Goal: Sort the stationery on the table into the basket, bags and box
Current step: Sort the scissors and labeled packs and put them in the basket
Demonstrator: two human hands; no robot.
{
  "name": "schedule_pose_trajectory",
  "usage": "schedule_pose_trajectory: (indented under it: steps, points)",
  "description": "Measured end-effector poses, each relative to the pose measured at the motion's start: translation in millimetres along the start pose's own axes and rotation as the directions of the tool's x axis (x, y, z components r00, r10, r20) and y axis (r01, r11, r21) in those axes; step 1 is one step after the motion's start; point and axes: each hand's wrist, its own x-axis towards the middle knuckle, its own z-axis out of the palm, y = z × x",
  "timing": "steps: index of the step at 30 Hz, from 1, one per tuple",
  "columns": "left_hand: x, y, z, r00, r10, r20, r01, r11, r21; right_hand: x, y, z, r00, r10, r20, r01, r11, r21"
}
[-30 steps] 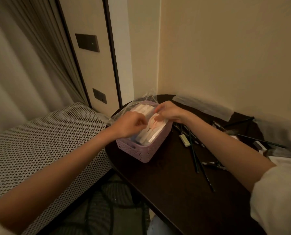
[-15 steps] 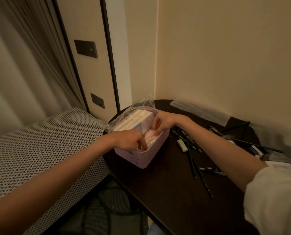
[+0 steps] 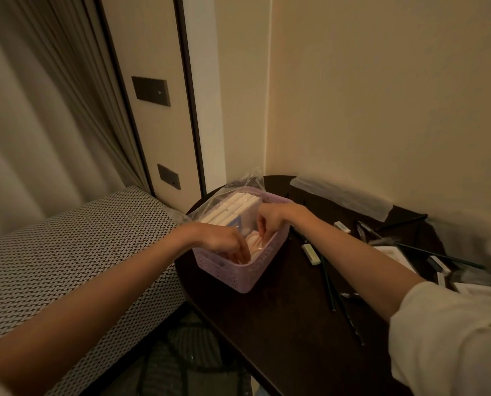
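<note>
A lilac perforated basket (image 3: 234, 278) stands on the left part of the dark round table (image 3: 281, 324). In its back half sits a clear plastic bag (image 3: 232, 205) holding white sticks. A pale pink and white flat pack (image 3: 254, 243) lies low in the front half. My left hand (image 3: 224, 241) reaches down into the basket from the near side, its curled fingers at the pack's near edge. My right hand (image 3: 271, 220) comes in from the right, and its curled fingers pinch the pack's far edge.
Several dark pencils (image 3: 328, 278) and white erasers (image 3: 311, 252) lie scattered to the right of the basket. A long clear bag (image 3: 344, 200) lies along the wall. A white box (image 3: 392, 254) sits at the far right. A woven bench (image 3: 75, 252) adjoins the table on the left.
Both hands have lowered the pale pack from above the basket's rim down into its front half. The camera has tilted upward a little.
</note>
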Motion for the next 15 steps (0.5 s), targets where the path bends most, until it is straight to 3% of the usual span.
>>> schedule_pose_trajectory:
  steps: [5, 8, 12, 15]
  points:
    - [0.6, 1.1, -2.1, 0.999, -0.046, -0.016, 0.044, 0.995, -0.094, -3.6, 3.3, 4.0, 0.994, 0.018, -0.104, -0.015, 1.0, 0.025]
    - [-4.8, 3.0, -2.8, 0.997, -0.023, -0.074, 0.014, 0.993, -0.118, -22.3, 9.5, 7.7, 0.957, 0.016, -0.291, 0.037, 0.984, 0.175]
    - [-6.4, 13.7, 3.4, 0.943, 0.048, -0.328, -0.081, 0.993, -0.089, -65.4, 38.3, 17.7, 0.793, 0.083, -0.604, 0.102, 0.958, 0.266]
    - [-1.4, 34.3, 11.2, 0.818, 0.158, -0.553, -0.162, 0.986, 0.042, -101.9, 78.0, 26.7, 0.722, 0.217, -0.657, 0.022, 0.942, 0.336]
